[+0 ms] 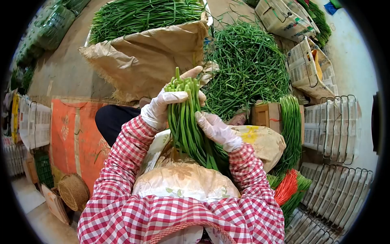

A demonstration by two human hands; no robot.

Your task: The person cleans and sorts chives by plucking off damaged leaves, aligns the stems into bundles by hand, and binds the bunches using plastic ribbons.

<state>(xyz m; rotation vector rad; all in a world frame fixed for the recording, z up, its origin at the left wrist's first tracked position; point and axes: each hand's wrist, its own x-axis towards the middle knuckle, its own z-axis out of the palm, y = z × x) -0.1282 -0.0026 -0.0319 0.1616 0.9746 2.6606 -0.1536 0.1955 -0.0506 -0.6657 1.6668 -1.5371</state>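
Observation:
A bunch of long green stalks (185,122), looking like garlic scapes, stands upright above my lap with its pale cut ends facing up. My left hand (164,103), in a whitish thin glove, grips it near the top, with the thumb across the front and the index finger stretched out behind the ends. Lower down on the other side, my right hand (215,129), gloved too, clasps the bunch with its thumb in front; its other fingers are partly hidden. The lower stalks bend toward my right forearm over a stained apron (185,183).
Ahead stands a crate of green stalks (146,18) with brown cloth (150,53) over its side. A loose green heap (248,61) lies beyond my right hand. To the right are a tied bundle (289,130), red ties (287,187) and white crates (331,126); an orange sheet (81,136) lies left.

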